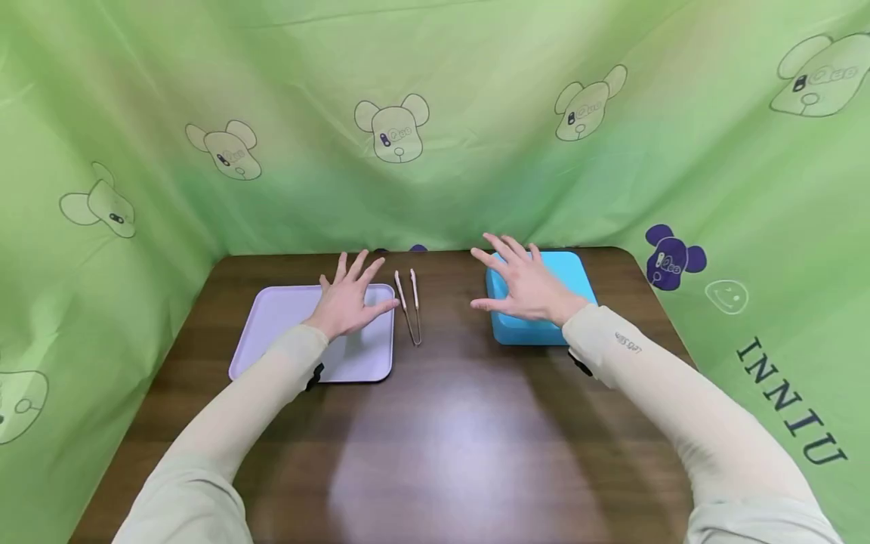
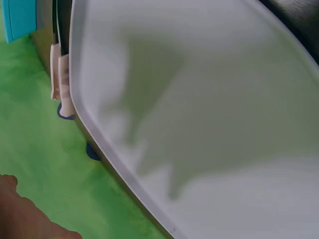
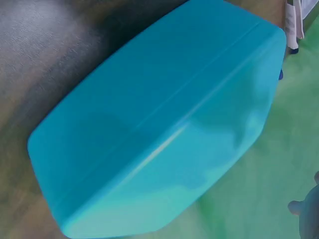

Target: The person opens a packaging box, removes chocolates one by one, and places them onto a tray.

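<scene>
Our left hand [image 1: 348,301] hovers, fingers spread wide, over the lilac tray [image 1: 272,332] on the desk [image 1: 435,423]. Our right hand [image 1: 526,285], fingers wide too, hangs above the blue box [image 1: 574,273]. Tongs [image 1: 409,306] lie between tray and box.

The person is wearing long, close-fitting sleeves in a pale beige, running right down to both wrists. The right sleeve [image 1: 632,347] is carrying a small dark printed mark near the cuff. A dark strap is showing under each wrist. The left hand [image 1: 350,298] and right hand [image 1: 526,283] are going bare.
</scene>
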